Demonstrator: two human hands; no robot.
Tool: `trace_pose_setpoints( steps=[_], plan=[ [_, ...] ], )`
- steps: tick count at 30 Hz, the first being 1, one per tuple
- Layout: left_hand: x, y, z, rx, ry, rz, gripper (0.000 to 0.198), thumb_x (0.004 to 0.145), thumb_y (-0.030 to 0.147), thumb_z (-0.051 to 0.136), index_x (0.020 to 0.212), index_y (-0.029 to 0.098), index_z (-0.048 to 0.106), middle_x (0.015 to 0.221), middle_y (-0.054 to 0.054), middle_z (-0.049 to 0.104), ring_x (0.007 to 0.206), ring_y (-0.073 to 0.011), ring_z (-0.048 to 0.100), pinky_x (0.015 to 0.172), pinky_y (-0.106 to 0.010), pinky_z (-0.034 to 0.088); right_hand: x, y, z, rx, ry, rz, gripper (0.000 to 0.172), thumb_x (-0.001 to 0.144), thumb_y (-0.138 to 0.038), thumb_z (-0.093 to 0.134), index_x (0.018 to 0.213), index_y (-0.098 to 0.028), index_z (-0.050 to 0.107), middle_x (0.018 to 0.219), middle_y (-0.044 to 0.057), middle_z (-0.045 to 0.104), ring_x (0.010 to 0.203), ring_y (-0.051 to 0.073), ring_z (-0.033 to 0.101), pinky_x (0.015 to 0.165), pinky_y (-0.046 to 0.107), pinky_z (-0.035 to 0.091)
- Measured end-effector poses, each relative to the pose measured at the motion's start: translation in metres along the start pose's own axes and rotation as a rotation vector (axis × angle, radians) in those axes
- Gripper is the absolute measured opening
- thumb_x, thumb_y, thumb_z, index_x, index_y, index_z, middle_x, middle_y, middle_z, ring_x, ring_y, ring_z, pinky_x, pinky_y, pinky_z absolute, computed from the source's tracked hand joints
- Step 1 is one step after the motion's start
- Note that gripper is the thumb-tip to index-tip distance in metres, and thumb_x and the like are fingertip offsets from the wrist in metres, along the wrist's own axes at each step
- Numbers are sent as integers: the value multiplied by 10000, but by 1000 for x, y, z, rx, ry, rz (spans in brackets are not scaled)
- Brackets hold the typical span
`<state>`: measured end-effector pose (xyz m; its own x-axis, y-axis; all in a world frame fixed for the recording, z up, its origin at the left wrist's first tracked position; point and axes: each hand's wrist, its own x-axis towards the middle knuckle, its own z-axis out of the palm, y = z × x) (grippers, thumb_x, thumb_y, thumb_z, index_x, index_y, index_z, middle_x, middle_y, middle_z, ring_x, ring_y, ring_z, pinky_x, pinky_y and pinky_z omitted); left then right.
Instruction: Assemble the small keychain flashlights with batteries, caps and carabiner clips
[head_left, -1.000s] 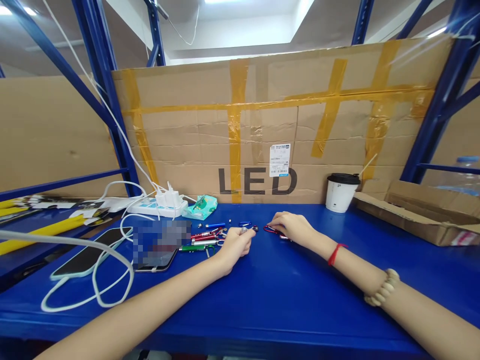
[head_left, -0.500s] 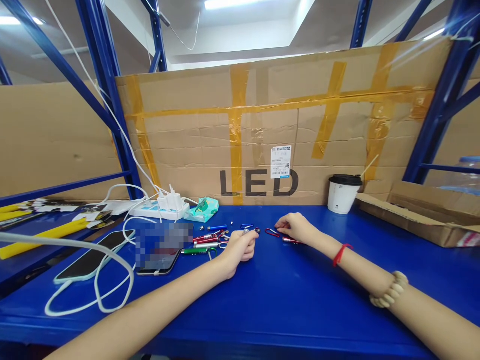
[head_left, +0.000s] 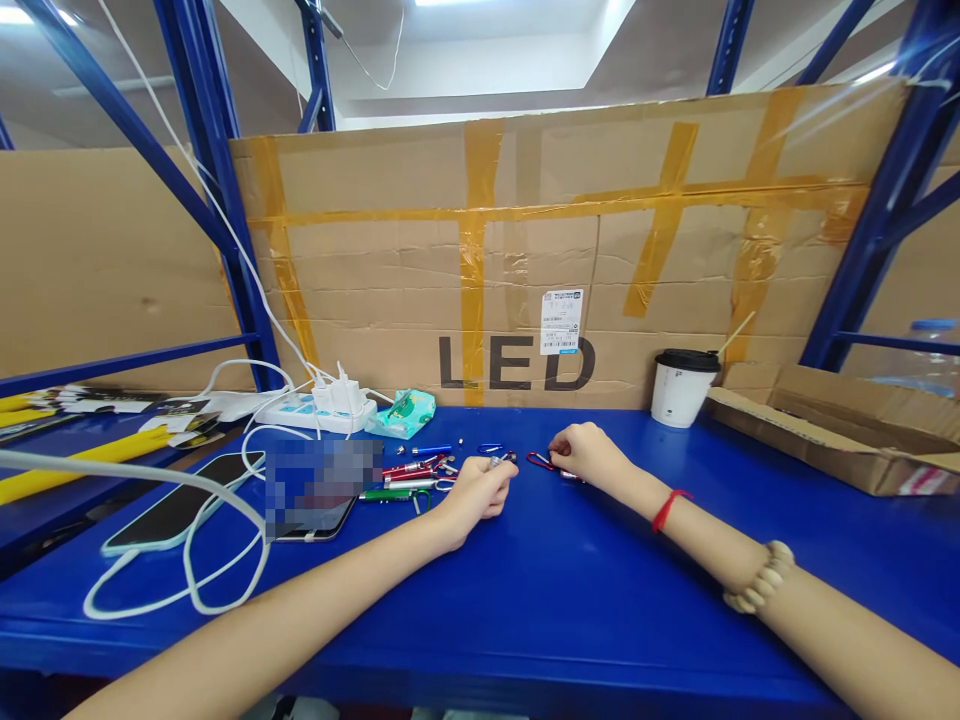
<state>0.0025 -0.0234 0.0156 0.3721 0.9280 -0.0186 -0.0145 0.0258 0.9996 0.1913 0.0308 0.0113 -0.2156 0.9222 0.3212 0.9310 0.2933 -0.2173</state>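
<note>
Both my forearms rest on the blue shelf top (head_left: 570, 590). My left hand (head_left: 478, 488) is curled in a loose fist, pinching a small silver piece at its fingertips. My right hand (head_left: 586, 452) is closed over a small red keychain light with a red carabiner clip (head_left: 538, 461) lying just left of it. A pile of small pen-shaped keychain lights (head_left: 409, 476) in red, green, blue and silver lies left of my left hand, with a blue clip (head_left: 490, 448) behind it.
Two phones (head_left: 174, 512) with white cables (head_left: 180, 590) lie at the left, a white power strip (head_left: 311, 412) and a teal packet (head_left: 409, 412) behind them. A white paper cup (head_left: 681, 386) and an open cardboard box (head_left: 840, 435) stand at the right. Taped cardboard (head_left: 525, 250) closes the back.
My right hand has closed more tightly over the red light and drawn slightly in. My left hand has barely moved. The view shifted a little.
</note>
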Motion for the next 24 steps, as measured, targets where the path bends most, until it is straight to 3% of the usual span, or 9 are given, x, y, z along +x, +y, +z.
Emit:
trace_pose_setpoints(
  steps=[7,11,15,19,24],
  plan=[
    [-1,-2,4,104,-79,-17,351,678,234,491,444,180,235,358,99,222,340,-2,149,385,-196,89,-3,-11,-9,59,62,-39,212,690,-113,547,813,-163,712,792,49,704,703,146,644,651,215,481],
    [1,-7,3,132,-65,25,326,647,232,486,441,180,239,356,99,227,344,-6,170,386,-195,110,-13,-39,-16,470,172,-180,187,717,-245,593,839,-166,710,763,34,697,647,128,628,587,215,492],
    [5,-12,3,138,-27,26,369,655,333,532,464,185,252,363,109,215,354,-9,168,387,-193,114,-25,-63,-20,775,111,-301,233,699,-316,626,847,-151,699,738,42,687,655,132,625,572,227,493],
    [6,-13,3,144,-19,33,416,668,424,535,467,188,258,364,112,212,357,-11,169,385,-193,117,-31,-65,-24,748,74,-338,221,697,-248,627,888,-156,686,766,41,688,690,130,629,602,231,493],
    [4,-11,2,163,-17,33,312,681,267,492,465,184,283,355,107,232,345,-17,181,381,-190,142,-32,-60,-32,600,58,-446,243,737,-196,591,965,-181,675,796,27,693,708,115,631,583,201,480]
  ],
)
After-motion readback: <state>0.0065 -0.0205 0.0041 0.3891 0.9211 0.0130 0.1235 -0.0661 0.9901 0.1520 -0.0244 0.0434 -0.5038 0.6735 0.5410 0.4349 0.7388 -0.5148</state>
